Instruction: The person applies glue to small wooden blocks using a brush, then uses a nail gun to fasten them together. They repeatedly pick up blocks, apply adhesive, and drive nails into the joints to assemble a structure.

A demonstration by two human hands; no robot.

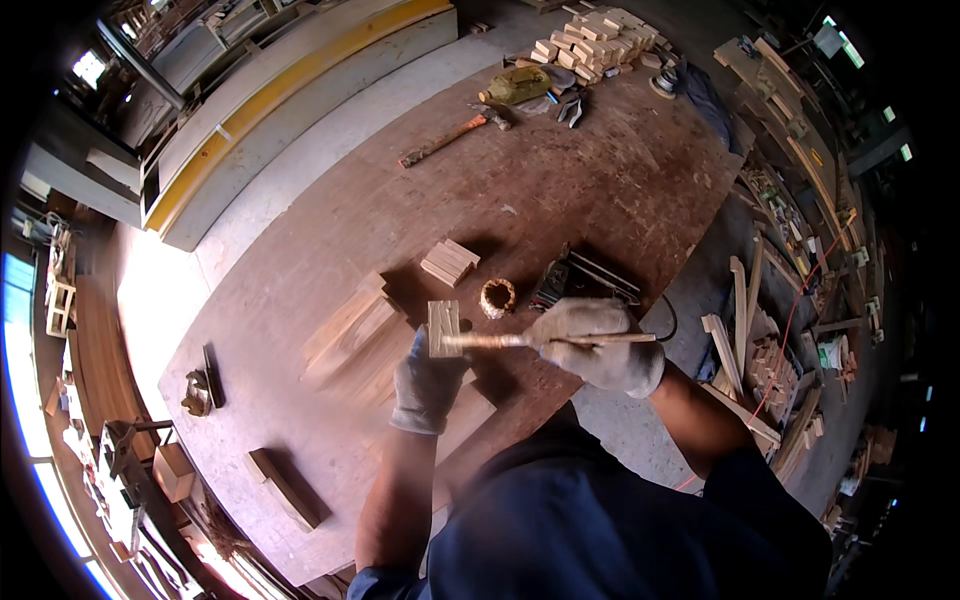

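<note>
- A woodworking workshop, by its tools and timber.
- Cut wood blocks (605, 42) piled at the top of the frame, on a stained brown surface (590, 190).
- A hammer (447, 140), upper middle.
- Wood scraps (778, 372) heaped at the right.

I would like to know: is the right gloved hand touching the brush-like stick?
Touching. The head view shows the right gloved hand closed around the brush-like stick, whose two ends stick out on either side of the glove.

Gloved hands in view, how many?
2: the left hand, holding a small wooden block, and the right hand, gripping a slim stick.
</note>
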